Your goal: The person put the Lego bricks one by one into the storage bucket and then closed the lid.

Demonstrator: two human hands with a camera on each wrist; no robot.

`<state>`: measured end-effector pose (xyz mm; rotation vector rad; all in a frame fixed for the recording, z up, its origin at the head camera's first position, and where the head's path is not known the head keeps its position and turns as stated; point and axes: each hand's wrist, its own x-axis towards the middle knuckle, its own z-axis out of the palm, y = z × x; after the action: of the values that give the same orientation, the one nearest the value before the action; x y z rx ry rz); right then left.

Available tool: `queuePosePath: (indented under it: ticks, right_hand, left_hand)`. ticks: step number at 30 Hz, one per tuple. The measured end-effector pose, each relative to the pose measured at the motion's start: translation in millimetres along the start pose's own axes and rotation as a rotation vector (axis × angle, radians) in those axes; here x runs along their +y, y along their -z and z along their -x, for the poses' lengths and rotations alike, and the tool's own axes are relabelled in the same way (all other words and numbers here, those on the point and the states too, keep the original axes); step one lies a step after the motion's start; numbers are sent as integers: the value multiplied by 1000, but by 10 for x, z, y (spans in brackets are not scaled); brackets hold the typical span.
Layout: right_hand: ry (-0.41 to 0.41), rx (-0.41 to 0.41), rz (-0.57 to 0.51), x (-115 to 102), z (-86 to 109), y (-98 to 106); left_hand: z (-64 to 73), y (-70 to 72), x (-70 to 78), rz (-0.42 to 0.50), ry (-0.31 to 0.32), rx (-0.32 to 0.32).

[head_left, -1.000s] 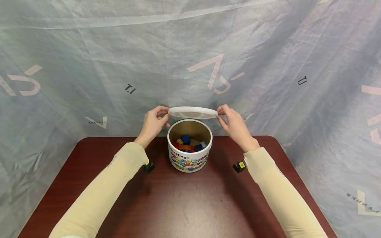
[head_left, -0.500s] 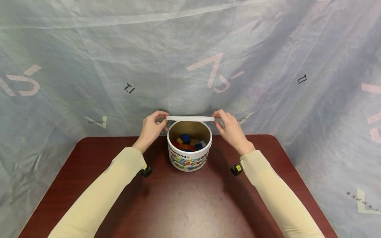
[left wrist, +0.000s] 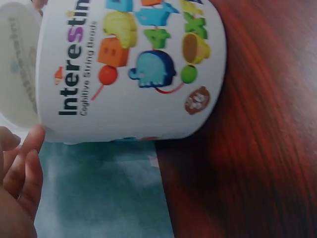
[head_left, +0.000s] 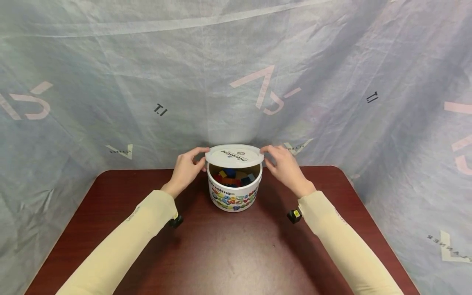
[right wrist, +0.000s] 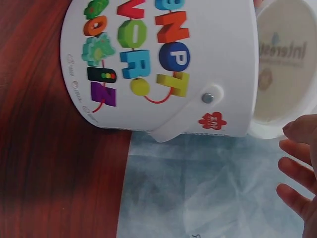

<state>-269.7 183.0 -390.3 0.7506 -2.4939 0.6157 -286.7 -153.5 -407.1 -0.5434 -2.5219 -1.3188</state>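
Note:
A white round lid (head_left: 234,156) with "Interesting" printed on top tilts over the back of a white bucket (head_left: 234,199), its front edge raised above the opening. My left hand (head_left: 186,168) pinches the lid's left edge, and one fingertip touches the bucket near its rim in the left wrist view. On the opposite side, my right hand (head_left: 283,166) holds the lid's right edge between thumb and fingers. Through the gap, colourful blocks (head_left: 230,179) in blue, red, orange and yellow show inside the bucket. Letter and animal pictures cover its wall, and a handle (right wrist: 185,115) hangs at its side.
The bucket stands near the back edge of a dark red-brown table (head_left: 236,254). A grey printed sheet (head_left: 206,82) hangs close behind and along both sides. Small black cameras (head_left: 294,215) sit at the wrists.
Both hands have lowered the lid from above the bucket's back onto its rear rim. Its tilt has turned so that the printed top now faces the head view, covering the back of the opening.

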Motion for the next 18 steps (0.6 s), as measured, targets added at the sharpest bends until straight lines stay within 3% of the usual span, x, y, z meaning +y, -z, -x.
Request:
queuePosePath:
  ticks: [13,18]
  right_hand:
    - [45,-25,53,27,118,-128]
    - [93,-4,66,19,148,-132]
  left_hand:
    - [101,-31,-83,-130,-55,-7]
    - [138,-57,-100,-236,-121,-7]
